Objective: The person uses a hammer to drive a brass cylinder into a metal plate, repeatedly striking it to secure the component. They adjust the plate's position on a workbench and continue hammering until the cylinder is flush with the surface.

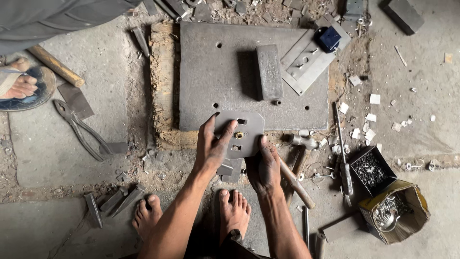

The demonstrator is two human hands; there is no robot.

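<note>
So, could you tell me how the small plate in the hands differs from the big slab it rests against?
The small plate has cut corners; the slab is square-cornered and far larger. The plate is gripped at its edges by the left hand and right hand; the slab lies flat on wood. The plate has square slots and a brass-ringed centre hole; the slab has only small round holes. Both are dull grey metal.

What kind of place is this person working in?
Probably a small floor-level metal workshop: both hands hold a cut metal plate over a thick steel slab, with pliers and boxes of small metal parts on the dusty concrete.
</note>
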